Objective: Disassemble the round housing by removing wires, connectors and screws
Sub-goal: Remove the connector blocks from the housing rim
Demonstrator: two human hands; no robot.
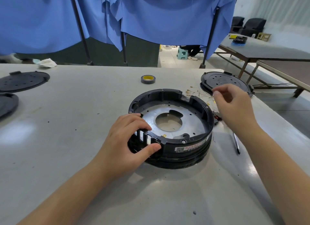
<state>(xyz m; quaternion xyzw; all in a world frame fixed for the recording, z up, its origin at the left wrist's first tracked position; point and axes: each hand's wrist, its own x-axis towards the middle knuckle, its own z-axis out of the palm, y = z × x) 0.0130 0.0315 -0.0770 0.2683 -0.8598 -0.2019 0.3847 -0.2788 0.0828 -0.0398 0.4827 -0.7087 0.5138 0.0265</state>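
Head view | round housing (171,129) flat, open side up | left hand (127,141) grip on rim | right hand (233,105) pinching wires (199,94)

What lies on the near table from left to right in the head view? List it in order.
Black perforated disc → white cloth → left hand → tape roll → round housing → right hand. The pen, loose wires and second black disc overlap the right hand's span, so they are left out.

Workshop, worktables (275,50), blue curtains (167,15)
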